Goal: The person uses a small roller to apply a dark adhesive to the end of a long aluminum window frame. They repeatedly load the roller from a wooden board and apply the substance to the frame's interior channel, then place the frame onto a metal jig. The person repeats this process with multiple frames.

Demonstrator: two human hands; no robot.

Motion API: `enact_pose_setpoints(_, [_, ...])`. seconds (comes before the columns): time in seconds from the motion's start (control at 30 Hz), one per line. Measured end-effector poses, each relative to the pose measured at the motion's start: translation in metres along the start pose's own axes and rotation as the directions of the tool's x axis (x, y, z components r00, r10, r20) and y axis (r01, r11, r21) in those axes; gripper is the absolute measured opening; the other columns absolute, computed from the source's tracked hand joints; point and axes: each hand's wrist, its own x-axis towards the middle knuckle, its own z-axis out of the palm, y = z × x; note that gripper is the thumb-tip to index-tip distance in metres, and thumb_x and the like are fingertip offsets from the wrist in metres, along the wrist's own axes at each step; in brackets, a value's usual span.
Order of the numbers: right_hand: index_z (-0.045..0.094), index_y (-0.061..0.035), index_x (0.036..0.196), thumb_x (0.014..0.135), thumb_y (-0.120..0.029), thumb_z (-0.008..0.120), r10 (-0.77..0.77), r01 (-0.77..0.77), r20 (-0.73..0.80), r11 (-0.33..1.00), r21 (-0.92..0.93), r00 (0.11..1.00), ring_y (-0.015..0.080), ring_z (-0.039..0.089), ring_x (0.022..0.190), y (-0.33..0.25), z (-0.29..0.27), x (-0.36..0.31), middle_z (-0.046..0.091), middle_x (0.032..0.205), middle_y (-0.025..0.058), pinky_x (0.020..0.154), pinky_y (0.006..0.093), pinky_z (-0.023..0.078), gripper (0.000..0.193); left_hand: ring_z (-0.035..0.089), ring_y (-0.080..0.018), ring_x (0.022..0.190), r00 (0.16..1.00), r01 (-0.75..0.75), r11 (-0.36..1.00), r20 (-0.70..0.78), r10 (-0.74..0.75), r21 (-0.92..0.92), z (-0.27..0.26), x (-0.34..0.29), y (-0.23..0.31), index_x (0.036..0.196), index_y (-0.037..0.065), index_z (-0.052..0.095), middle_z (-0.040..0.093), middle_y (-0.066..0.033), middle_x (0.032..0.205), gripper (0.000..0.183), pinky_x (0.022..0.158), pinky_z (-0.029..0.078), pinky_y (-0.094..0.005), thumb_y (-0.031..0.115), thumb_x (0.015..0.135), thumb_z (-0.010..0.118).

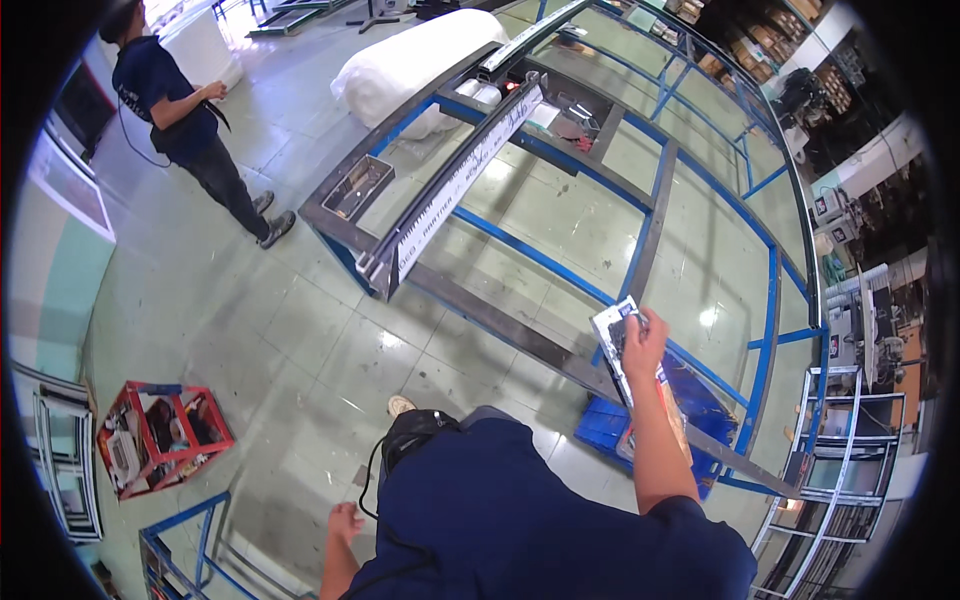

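My right hand (645, 342) is closed on a flat white-and-black packet (612, 326) above the near beam of a metal frame table (520, 335). Its exact kind is hard to make out. Just below that forearm is a blue plastic crate (705, 400) with packaged items in it, partly hidden by my arm. My left hand (345, 522) hangs low at my side over the floor, fingers loosely bent and apart, with nothing visible in it.
A long profile with printed film (465, 180) lies across the table beside a small open box (358, 188). A red tool rack (165, 440) stands on the floor at left. Another person (180, 110) stands far left. A white wrapped roll (415, 65) lies beyond the table.
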Motion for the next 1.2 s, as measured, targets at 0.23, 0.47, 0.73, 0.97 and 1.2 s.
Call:
enact_pose_setpoints(0.23, [0.059,-0.0071,0.134,0.094,-0.038,0.073,0.245,-0.422,0.426,0.816,0.395,0.871,0.0153,0.055,0.083,-0.136,0.188,0.054,0.061,0.100,0.0075,0.076,0.0309,0.049,0.052,0.062,-0.0124,0.078,0.933,-0.285,0.952,-0.260,0.248,-0.115,-0.103,0.045,0.205,0.123,0.005,0.059,0.065,-0.0060,0.105,0.031,0.062,0.048,-0.0268,0.026,0.101,0.062])
enact_pose_setpoints(0.47, [0.010,-0.0163,0.162,0.082,-0.062,0.075,0.394,-0.805,0.764,0.532,0.263,0.510,0.0464,0.045,0.135,-0.227,0.357,0.168,0.032,0.160,0.0233,0.103,0.0651,0.041,0.113,0.062,-0.0121,0.091,0.860,-0.410,0.911,-0.350,0.371,-0.042,-0.100,-0.006,0.246,0.140,0.005,0.052,0.064,-0.0038,0.116,0.050,0.074,0.050,-0.0264,0.032,0.100,0.064])
enact_pose_setpoints(0.73, [0.026,-0.0128,0.142,0.085,-0.019,0.057,0.468,-0.865,0.779,0.467,0.183,0.417,0.0407,0.069,0.088,-0.246,0.451,0.219,0.059,0.115,0.0208,0.071,0.0731,0.051,0.065,0.058,-0.0105,0.086,0.972,0.035,0.967,-0.216,-0.091,-0.252,0.006,-0.063,0.102,0.110,0.010,0.057,0.057,0.0006,0.096,0.021,0.072,0.049,-0.0275,0.031,0.105,0.058])
enact_pose_setpoints(0.97, [0.037,-0.0142,0.137,0.088,-0.018,0.047,0.339,-0.854,0.810,0.397,0.337,0.478,0.0320,0.068,0.084,-0.214,0.453,0.211,0.060,0.106,0.0136,0.059,0.0577,0.056,0.050,0.054,-0.0092,0.074,0.930,0.100,0.938,-0.303,-0.207,-0.332,-0.004,-0.077,0.120,0.101,0.011,0.056,0.054,0.0028,0.083,0.022,0.062,0.044,-0.0273,0.033,0.106,0.056])
enact_pose_setpoints(1.2, [0.058,-0.0080,0.097,0.088,-0.024,0.054,0.287,-0.828,0.778,0.246,0.504,0.559,0.0254,0.062,0.091,-0.169,0.494,0.201,0.064,0.093,0.0069,0.086,0.0421,0.051,0.019,0.063,-0.0167,0.098,0.893,-0.277,0.959,-0.382,0.238,-0.050,0.000,-0.064,0.135,0.124,0.004,0.059,0.065,-0.0074,0.111,0.035,0.083,0.052,-0.0296,0.032,0.105,0.059])
